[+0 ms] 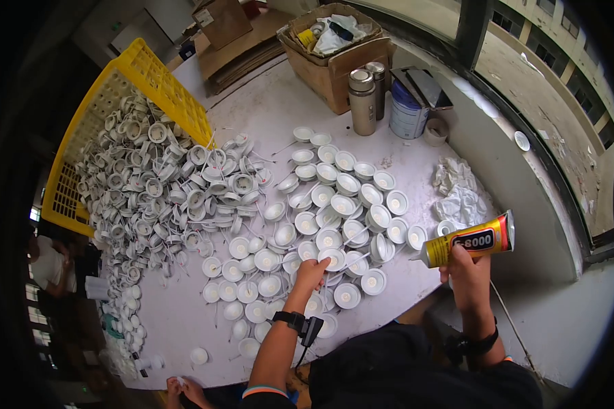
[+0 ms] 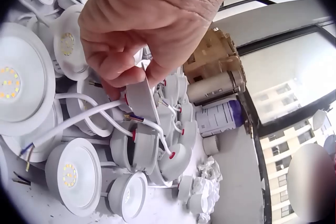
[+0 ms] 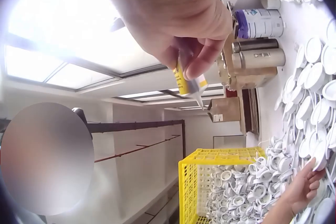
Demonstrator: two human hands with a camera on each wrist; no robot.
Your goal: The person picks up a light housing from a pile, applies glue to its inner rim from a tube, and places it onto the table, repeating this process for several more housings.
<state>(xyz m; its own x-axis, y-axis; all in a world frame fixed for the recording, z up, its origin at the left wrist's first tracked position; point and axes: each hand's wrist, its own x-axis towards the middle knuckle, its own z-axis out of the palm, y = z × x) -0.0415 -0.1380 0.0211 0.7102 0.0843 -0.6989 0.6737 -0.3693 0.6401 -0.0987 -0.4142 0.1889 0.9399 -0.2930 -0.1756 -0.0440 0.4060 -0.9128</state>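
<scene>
Left hand (image 1: 311,274) pinches a white downlight (image 2: 137,149) — right hand (image 1: 466,269) grips the glue tube (image 1: 475,240).

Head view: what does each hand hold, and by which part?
The right hand grips the yellow glue tube round its middle. The left hand pinches the upper end of a grey flat strip on a white lamp.

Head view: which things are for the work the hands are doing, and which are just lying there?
In use: glue tube in the right hand; one lamp pinched by the left hand; white lamps spread on the table; yellow crate.
Lying about: metal flasks; tin can; cardboard box; crumpled rags; tape roll.
</scene>
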